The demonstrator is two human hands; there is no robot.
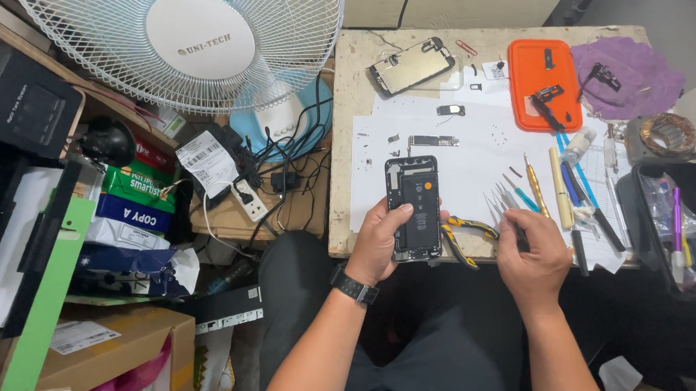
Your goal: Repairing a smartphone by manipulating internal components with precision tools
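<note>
My left hand (379, 244) holds an opened smartphone body (414, 205) upright over the table's front edge, its battery and inner parts facing me. My right hand (531, 258) hovers at the table edge to the right, fingers curled around thin metal tweezers (501, 204) whose tips point up and left. Yellow-handled pliers (466, 231) lie between the two hands. A small circuit board (433, 141) rests on white paper (470, 168) just beyond the phone.
A detached phone screen (411, 66) lies at the table's back. An orange tray (543, 83) with small parts, a purple cloth (633, 74) and a row of hand tools (571, 191) sit right. A white fan (196, 46), stacked boxes and a power strip (248, 199) crowd the left.
</note>
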